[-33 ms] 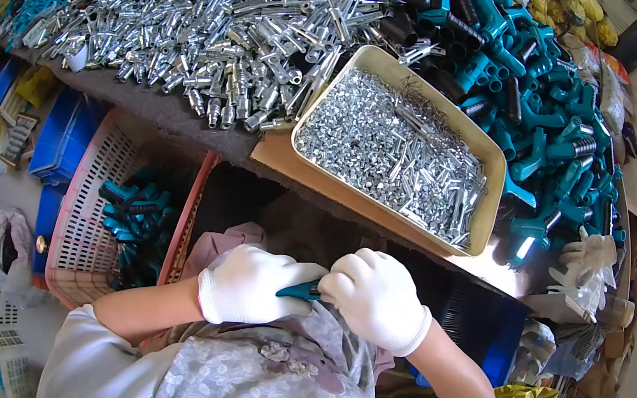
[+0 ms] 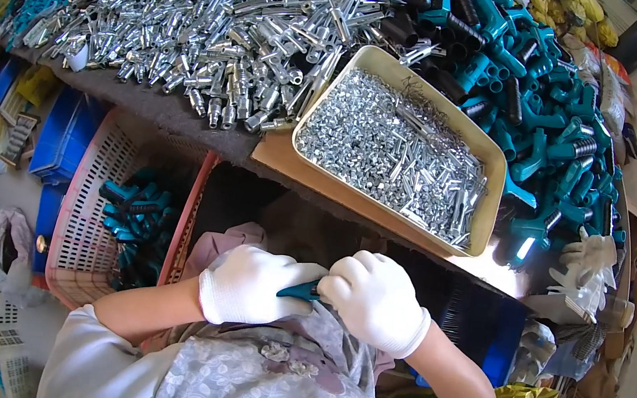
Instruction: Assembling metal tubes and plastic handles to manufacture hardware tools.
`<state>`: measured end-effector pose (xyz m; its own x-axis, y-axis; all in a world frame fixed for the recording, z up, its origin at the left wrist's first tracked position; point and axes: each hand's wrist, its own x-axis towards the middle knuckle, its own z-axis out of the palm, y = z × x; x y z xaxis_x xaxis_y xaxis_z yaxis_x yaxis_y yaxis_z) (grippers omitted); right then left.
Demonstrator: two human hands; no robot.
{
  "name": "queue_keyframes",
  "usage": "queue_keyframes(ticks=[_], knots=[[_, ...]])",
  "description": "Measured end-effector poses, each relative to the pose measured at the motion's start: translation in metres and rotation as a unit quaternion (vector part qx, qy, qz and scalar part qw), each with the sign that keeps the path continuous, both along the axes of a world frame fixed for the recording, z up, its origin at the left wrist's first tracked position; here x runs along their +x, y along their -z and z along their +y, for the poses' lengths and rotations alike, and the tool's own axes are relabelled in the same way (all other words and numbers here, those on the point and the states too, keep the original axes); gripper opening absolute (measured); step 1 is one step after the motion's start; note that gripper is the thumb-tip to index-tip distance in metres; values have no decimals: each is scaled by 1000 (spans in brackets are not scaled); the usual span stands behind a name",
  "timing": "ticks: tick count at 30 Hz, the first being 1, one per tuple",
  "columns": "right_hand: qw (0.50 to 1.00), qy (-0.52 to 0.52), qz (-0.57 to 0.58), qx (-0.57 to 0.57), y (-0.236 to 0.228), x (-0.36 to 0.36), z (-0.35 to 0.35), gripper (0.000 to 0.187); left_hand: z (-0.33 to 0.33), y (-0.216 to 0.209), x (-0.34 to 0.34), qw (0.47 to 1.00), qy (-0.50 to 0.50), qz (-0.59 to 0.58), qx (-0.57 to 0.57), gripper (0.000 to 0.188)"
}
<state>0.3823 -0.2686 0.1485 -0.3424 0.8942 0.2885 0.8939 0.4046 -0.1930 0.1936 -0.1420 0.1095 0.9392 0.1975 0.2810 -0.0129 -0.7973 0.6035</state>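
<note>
My left hand (image 2: 249, 286), in a white knit glove, is closed round a teal plastic handle (image 2: 299, 289) in front of my apron. Its fingers cover most of the handle, leaving a short teal stretch in sight. My right hand (image 2: 373, 299), gloved the same way, has its fingers pinched at the handle's right end, close against the left fingers. Whether a small part sits in that pinch is hidden. Beyond the hands, on the bench, a cream tray (image 2: 490, 218) holds many small shiny metal pieces.
Chrome metal fittings (image 2: 221, 25) lie heaped on the bench at the left. Teal and black handles (image 2: 544, 143) are piled at the right. A pink basket (image 2: 88, 204) with more teal handles stands below left. White gloves (image 2: 586, 271) hang at the bench's right end.
</note>
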Motion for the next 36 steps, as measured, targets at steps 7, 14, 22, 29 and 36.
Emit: queue_keyframes(ticks=[7,14,22,29,36], knots=[[964,128,-201,-122,-19,-51,-7,16,-6,14,5,1000,-2,-4,7,42],[931,119,119,-323,-15,16,8,37,-8,7,2,999,37,13,35,43],[847,103,258,-454,6,13,-1,47,-6,0,-5,998,57,-4,31,47],[869,124,283,-387,12,1,-15,45,-4,-1,-4,995,71,-6,62,48],[843,229,319,-367,2,-3,-23,48,9,-1,-2,995,96,21,0,55]])
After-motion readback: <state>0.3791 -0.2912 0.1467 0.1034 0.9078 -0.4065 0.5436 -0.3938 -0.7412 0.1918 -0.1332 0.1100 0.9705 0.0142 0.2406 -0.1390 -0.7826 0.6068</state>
